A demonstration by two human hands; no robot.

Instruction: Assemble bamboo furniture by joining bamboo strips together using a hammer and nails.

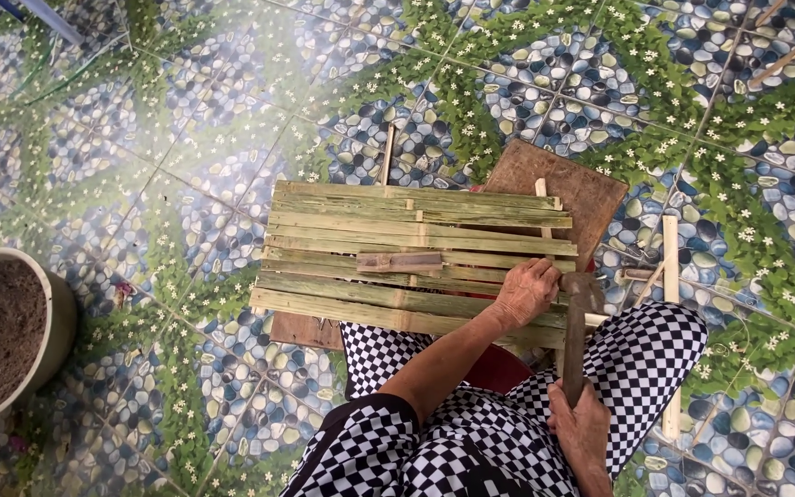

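Pressing down on a panel of green bamboo slats (397, 248) laid over a brown board (581, 184) on the tiled floor (186, 138), the left hand (526, 293) lies curled; right hand (580, 425) grips a hammer (576, 322).

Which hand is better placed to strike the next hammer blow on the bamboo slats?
Probably the right hand: it already grips the hammer by its handle, with the head raised beside the bamboo slats. The left hand rests flat on them, steadying.

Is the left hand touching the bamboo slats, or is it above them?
Touching. The head view shows the left hand resting flat on the bamboo slats, fingers pressed against the lower strips, with no gap visible.
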